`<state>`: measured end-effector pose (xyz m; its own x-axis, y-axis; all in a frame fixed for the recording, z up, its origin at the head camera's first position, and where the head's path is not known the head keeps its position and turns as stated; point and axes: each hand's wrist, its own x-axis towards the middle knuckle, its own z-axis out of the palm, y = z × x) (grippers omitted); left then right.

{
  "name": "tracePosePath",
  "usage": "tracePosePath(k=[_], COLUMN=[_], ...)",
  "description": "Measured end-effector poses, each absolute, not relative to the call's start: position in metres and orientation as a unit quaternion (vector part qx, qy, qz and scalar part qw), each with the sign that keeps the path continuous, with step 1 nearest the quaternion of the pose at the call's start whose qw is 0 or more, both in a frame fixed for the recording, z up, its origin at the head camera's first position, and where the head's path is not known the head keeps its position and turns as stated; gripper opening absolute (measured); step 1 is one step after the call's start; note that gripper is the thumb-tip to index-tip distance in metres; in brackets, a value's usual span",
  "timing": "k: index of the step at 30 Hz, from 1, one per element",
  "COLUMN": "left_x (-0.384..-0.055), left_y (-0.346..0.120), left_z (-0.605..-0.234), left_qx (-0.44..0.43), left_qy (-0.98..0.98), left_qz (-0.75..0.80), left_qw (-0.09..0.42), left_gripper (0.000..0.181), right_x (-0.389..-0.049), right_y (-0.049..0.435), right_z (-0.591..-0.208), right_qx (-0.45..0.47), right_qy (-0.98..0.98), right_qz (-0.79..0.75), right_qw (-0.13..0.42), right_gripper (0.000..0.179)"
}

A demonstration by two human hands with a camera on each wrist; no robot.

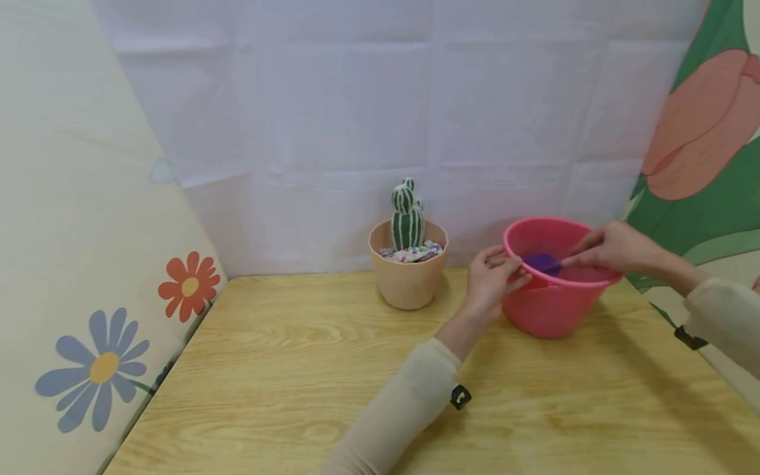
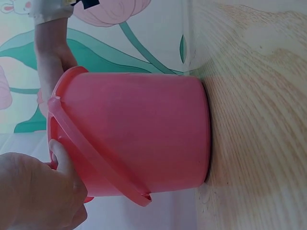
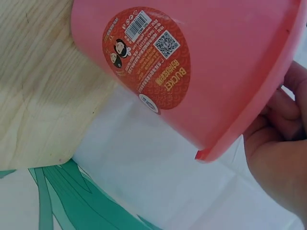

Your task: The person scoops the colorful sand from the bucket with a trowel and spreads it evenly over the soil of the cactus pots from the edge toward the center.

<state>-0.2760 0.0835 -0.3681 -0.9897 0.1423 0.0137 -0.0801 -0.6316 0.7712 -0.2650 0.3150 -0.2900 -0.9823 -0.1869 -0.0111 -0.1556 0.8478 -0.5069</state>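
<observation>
A pink plastic bucket (image 1: 549,310) stands upright at the right of the table, its handle (image 2: 96,153) hanging down its side in the left wrist view. With thumb and fingers my left hand (image 1: 489,280) grips the bucket's rim on the left. My right hand (image 1: 617,247) reaches over the opposite rim and holds a purple scoop (image 1: 543,264) by its handle, the rounded end inside the bucket. In the right wrist view the scoop is hidden behind the bucket wall, which bears a red label (image 3: 148,57). The bucket's bottom is out of sight.
Left of the bucket stands a peach flowerpot (image 1: 410,284) with a green-and-white striped cactus (image 1: 407,227) and colourful bits around its base. The wooden table (image 1: 285,376) meets a white cloth backdrop (image 1: 338,119) behind. Flower-printed walls flank both sides.
</observation>
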Motion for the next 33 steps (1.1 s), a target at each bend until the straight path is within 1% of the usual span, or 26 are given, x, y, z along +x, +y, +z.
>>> tracePosePath(k=[9, 13, 17, 23, 26, 29, 33], left_x=[-0.276, -0.278, -0.278, -0.279, -0.278, -0.278, -0.278], left_y=[0.084, 0.084, 0.083, 0.083, 0.083, 0.083, 0.081], left_z=[-0.369, -0.369, -0.368, -0.368, -0.368, -0.367, -0.366], left_qx=[0.032, 0.033, 0.038, 0.039, 0.036, 0.032, 0.026], left_qy=[0.422, 0.417, 0.415, 0.416, 0.419, 0.424, 0.426], left_qz=[0.903, 0.906, 0.907, 0.906, 0.904, 0.902, 0.901], left_qw=[0.067, 0.065, 0.067, 0.072, 0.071, 0.071, 0.082], left_gripper=[0.034, 0.033, 0.033, 0.034, 0.034, 0.035, 0.035], right_x=[-0.256, -0.256, -0.255, -0.254, -0.254, -0.252, -0.249], right_y=[0.328, 0.333, 0.339, 0.344, 0.346, 0.347, 0.346], right_z=[-0.285, -0.283, -0.282, -0.282, -0.282, -0.282, -0.281], right_qx=[-0.054, -0.038, -0.021, 0.012, 0.022, 0.028, 0.022], right_qy=[0.947, 0.931, 0.897, 0.848, 0.828, 0.809, 0.783], right_qz=[-0.313, -0.359, -0.433, -0.517, -0.545, -0.570, -0.605], right_qw=[0.044, 0.062, 0.088, 0.118, 0.133, 0.141, 0.146], right_gripper=[0.047, 0.048, 0.041, 0.038, 0.030, 0.021, 0.021])
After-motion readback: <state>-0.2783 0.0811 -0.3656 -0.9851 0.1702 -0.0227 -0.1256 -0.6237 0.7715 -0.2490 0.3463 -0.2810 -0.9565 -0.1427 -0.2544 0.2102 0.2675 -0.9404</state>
